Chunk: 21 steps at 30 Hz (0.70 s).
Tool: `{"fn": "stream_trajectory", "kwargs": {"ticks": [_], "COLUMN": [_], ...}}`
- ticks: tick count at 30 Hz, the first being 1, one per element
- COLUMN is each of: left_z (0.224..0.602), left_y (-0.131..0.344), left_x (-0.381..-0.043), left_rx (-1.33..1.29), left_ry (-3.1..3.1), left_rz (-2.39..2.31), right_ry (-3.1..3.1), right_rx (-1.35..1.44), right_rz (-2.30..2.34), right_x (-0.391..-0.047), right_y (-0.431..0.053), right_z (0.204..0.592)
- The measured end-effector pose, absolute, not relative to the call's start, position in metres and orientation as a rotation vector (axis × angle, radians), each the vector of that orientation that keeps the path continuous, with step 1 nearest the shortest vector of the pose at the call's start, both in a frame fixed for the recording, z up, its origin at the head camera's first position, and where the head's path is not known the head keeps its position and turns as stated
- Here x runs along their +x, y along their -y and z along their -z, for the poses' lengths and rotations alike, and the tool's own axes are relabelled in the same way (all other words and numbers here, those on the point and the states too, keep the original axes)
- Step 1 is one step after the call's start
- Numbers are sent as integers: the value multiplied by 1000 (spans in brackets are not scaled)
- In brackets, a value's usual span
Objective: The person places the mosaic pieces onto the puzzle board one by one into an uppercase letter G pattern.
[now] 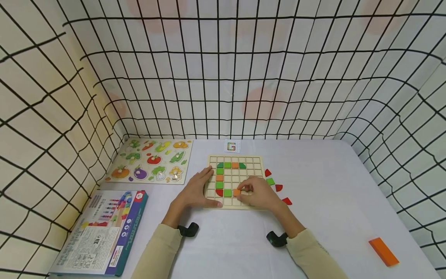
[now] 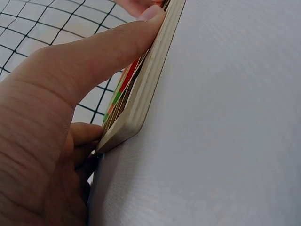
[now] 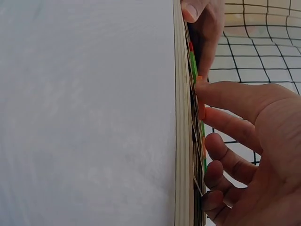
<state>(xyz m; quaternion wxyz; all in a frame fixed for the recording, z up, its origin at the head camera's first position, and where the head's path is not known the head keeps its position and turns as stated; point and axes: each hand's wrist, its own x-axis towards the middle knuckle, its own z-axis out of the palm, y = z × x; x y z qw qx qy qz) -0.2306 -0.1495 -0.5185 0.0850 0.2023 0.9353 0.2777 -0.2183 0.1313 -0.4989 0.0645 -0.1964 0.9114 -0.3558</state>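
Note:
A pale wooden grid board (image 1: 237, 179) lies on the table, with green, orange and red tiles set in its squares. Along its near left corner rests my left hand (image 1: 196, 190); the straight thumb (image 2: 127, 40) lies over the near edge and the fingers reach up the left side. My right hand (image 1: 259, 193) is over the lower middle of the board, pinching an orange square tile (image 1: 236, 192) between thumb and index finger. That tile (image 3: 201, 101) is beside a green square (image 1: 227, 193) in the bottom row. A red quarter-circle tile (image 1: 219, 192) sits left of the green one.
Loose red and green tiles (image 1: 270, 181) lie right of the board. Behind it is a small pattern card (image 1: 232, 146). A vegetable puzzle (image 1: 150, 161) and a boxed set (image 1: 101, 232) are at the left, an orange block (image 1: 383, 252) at the right. Black netting (image 1: 217, 79) surrounds the table.

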Motion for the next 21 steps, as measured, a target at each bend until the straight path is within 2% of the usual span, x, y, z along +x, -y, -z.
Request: {"fn": "stream_trajectory", "kwargs": {"ticks": [12, 21], "left_z": [516, 518], "left_y": [148, 148], "left_x": [-230, -229], "left_rx": [581, 599], "left_ry": [-2797, -2792], "left_rz": [-822, -845], "right_ry": [-2792, -2751], "right_rx": [-613, -491], "right_rz": [1022, 1174], "right_x": [-219, -220], "right_y": [-129, -148], "right_z": [500, 498]}}
